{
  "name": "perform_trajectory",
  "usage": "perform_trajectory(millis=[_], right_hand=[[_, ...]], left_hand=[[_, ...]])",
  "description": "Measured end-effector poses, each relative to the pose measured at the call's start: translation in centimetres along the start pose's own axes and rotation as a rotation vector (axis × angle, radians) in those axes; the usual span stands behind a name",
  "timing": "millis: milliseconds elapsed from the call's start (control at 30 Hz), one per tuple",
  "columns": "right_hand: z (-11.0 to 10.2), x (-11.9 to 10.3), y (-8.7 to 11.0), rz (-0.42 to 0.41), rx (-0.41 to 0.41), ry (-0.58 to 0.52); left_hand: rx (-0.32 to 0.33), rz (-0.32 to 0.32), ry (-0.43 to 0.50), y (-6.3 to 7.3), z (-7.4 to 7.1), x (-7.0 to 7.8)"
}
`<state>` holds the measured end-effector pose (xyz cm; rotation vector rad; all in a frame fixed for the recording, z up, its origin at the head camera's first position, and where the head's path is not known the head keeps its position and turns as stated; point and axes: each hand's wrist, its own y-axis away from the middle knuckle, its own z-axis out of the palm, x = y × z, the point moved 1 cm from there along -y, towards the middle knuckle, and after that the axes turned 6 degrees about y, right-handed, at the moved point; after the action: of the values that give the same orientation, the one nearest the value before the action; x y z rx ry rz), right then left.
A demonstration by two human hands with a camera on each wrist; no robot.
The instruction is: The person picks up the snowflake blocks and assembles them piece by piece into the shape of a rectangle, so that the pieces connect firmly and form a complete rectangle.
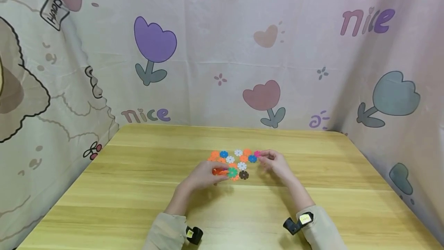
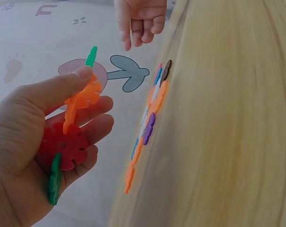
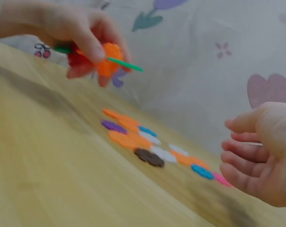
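My left hand (image 1: 202,176) holds a short chain of interlocked plastic snowflake discs above the table. Its thumb and fingers pinch the chain near a light green disc (image 2: 91,56) and an orange disc (image 2: 88,94). Farther down, a red disc (image 2: 71,144) and a darker green disc (image 2: 54,182) lie against the palm. My right hand (image 1: 276,164) hovers with loosely bent fingers and nothing in them, near a pink disc (image 1: 257,153). Loose discs lie between the hands: several orange (image 1: 247,152), white (image 1: 241,166), blue (image 1: 252,159), one brown (image 1: 244,174) and one purple (image 3: 113,126).
The wood-grain table (image 1: 243,215) ends at the back against a printed curtain (image 1: 208,49), which also hangs along both sides. A black camera (image 1: 194,235) sits at the left wrist, and another camera (image 1: 293,225) at the right wrist.
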<state>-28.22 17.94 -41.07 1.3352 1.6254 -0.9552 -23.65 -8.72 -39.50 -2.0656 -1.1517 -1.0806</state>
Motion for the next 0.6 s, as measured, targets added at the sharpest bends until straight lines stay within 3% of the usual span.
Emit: perform_trajectory(millis=[100,267,600], right_hand=[[-0.4,1.4,-1.2,0.021,0.039,0.072],[-1.0,2.3,-2.7,0.03,0.052,0.193],[-1.0,2.8,-4.8,-0.049,0.043,0.483]], left_hand=[[-0.003,0.016,-0.01,0.0,0.0,-0.1],[-0.013,-0.011,0.005,-0.4,0.1,-0.3],[-0.008,0.004,-0.019,-1.3,0.0,-0.2]])
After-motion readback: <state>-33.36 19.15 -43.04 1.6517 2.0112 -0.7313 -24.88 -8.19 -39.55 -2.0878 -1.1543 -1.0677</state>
